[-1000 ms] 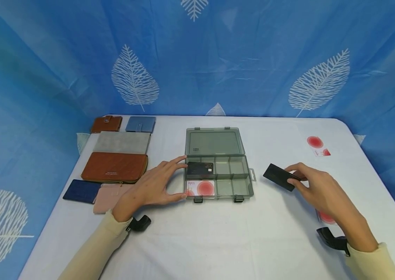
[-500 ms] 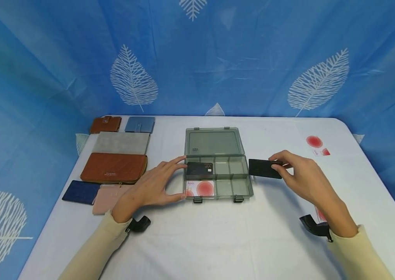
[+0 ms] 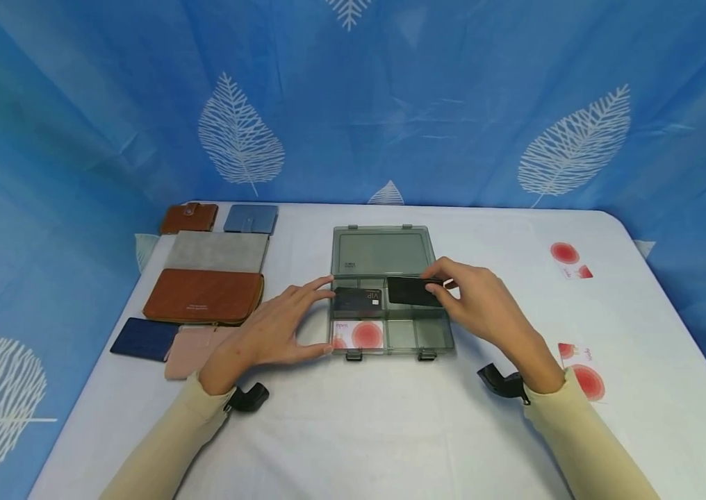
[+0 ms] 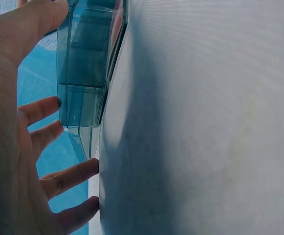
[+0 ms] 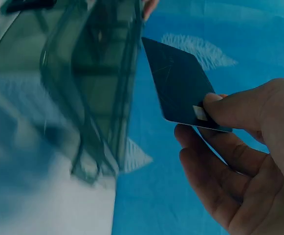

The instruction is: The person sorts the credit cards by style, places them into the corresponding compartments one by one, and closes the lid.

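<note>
A translucent grey-green compartment box (image 3: 418, 340) lies with its lid (image 3: 384, 251) folded back on the white table. Against its left side rests my left hand (image 3: 274, 330), fingers spread, with thumb and fingertips right at the edge, as the left wrist view also shows. Between thumb and fingers, my right hand (image 3: 484, 305) pinches a black card (image 3: 412, 291), which hangs over the back right compartments. A small pale chip square shows on that card (image 5: 173, 81) in the right wrist view. A black VIP card (image 3: 356, 302) sits at the box's back left, and a red-and-white card (image 3: 365, 335) at its front left.
To the left lie a brown zip wallet (image 3: 203, 295), a grey wallet (image 3: 218, 251), a navy one (image 3: 143, 339), a pink one (image 3: 193, 351), a small brown one (image 3: 189, 218) and a blue one (image 3: 251, 219). Red-and-white cards (image 3: 565, 253) lie at the right.
My right hand has carried the black card leftward from the table's right side to above the box. The red-and-white card near the right forearm is now uncovered. My left hand has stayed put.
</note>
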A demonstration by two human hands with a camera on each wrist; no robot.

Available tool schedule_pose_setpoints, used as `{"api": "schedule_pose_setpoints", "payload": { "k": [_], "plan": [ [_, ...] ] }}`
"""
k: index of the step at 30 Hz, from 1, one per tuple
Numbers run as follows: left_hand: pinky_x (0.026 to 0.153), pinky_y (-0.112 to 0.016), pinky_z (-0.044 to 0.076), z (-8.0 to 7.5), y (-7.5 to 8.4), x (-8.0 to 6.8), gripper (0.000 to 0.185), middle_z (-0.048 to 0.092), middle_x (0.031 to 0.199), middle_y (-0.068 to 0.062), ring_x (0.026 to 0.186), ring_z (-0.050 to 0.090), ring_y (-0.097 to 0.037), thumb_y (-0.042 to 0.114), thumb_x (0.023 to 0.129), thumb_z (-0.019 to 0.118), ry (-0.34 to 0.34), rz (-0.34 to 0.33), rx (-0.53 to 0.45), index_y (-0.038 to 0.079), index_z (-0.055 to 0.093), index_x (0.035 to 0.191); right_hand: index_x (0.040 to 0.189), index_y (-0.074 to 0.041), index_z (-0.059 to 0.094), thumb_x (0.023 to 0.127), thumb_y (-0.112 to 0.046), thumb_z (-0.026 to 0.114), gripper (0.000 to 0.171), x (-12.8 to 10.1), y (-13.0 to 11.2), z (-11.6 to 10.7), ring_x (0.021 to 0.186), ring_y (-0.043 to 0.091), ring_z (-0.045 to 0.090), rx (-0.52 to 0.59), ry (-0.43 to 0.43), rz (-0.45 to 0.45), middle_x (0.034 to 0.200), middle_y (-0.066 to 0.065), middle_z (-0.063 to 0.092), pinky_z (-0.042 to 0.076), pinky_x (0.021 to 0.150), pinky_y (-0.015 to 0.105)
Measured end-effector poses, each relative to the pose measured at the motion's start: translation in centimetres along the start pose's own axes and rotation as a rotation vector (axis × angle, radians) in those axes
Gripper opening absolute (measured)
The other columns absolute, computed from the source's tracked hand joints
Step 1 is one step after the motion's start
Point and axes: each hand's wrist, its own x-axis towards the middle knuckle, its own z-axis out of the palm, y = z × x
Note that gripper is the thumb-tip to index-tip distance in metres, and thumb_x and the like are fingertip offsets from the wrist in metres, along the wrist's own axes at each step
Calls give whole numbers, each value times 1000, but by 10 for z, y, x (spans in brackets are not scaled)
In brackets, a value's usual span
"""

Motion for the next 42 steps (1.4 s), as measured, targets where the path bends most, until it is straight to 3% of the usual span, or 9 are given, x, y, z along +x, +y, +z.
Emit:
{"api": "schedule_pose_setpoints", "payload": {
  "k": [7, 11, 15, 18, 25, 31, 37, 42],
  "plan": [
    [93, -52, 56, 0, 0, 2, 90, 25, 178, 8, 138, 55, -28, 68, 89, 75, 6, 0, 5, 22, 48, 161, 122, -12, 72, 102, -10, 75, 20, 14, -8, 23, 97, 25, 77, 13, -15, -35, 111, 4, 80, 60, 75, 45],
    [92, -51, 56, 0, 0, 3, 89, 26, 178, 8, 138, 55, -28, 67, 89, 75, 7, 1, 4, 22, 49, 161, 123, -13, 72, 102, -8, 74, 22, 17, -11, 35, 82, 20, 75, 13, -42, -25, 109, 5, 81, 53, 62, 36],
    [95, -53, 56, 1, 1, 3, 88, 27, 177, 6, 138, 55, -28, 67, 89, 75, 3, 1, -5, 22, 50, 160, 124, -13, 73, 102, -4, 72, 24, 18, -13, 45, 59, 9, 56, 10, -68, -27, 105, 5, 80, 41, 53, 29],
    [96, -54, 56, 0, 1, 3, 88, 26, 178, 6, 139, 54, -29, 68, 89, 75, -6, -6, -4, 22, 49, 160, 123, -14, 74, 102, -4, 73, 24, 18, -13, 52, 55, 7, 47, 6, -72, -41, 102, 4, 80, 38, 52, 28],
    [98, -55, 55, 0, 1, 2, 89, 25, 178, 7, 141, 53, -29, 69, 89, 75, -15, -19, 6, 24, 48, 161, 123, -16, 77, 103, -7, 73, 23, 18, -13, 63, 78, 18, 69, -36, -35, -92, 116, 5, 78, 52, 62, 34],
    [99, -55, 55, 1, 0, 1, 89, 25, 178, 7, 141, 53, -30, 66, 89, 76, -13, -15, 2, 23, 48, 162, 127, -15, 78, 104, -10, 72, 25, 17, -12, 68, 75, 21, 64, -48, -19, -110, 119, 15, 66, 52, 62, 34],
    [99, -56, 55, 2, -1, -1, 89, 26, 178, 7, 140, 54, -30, 65, 89, 76, -4, -11, -6, 21, 49, 161, 137, -13, 75, 106, -23, 71, 33, 17, -15, 71, 73, 19, 61, -84, -65, -100, 124, 17, 63, 50, 60, 32],
    [100, -56, 55, 2, -1, -2, 90, 25, 178, 7, 140, 54, -30, 66, 89, 76, -4, -13, -4, 21, 48, 162, 139, -12, 73, 107, -28, 70, 36, 19, -19, 72, 97, 27, 71, -86, -94, -108, 128, 16, 66, 60, 78, 43]
  ]
}}
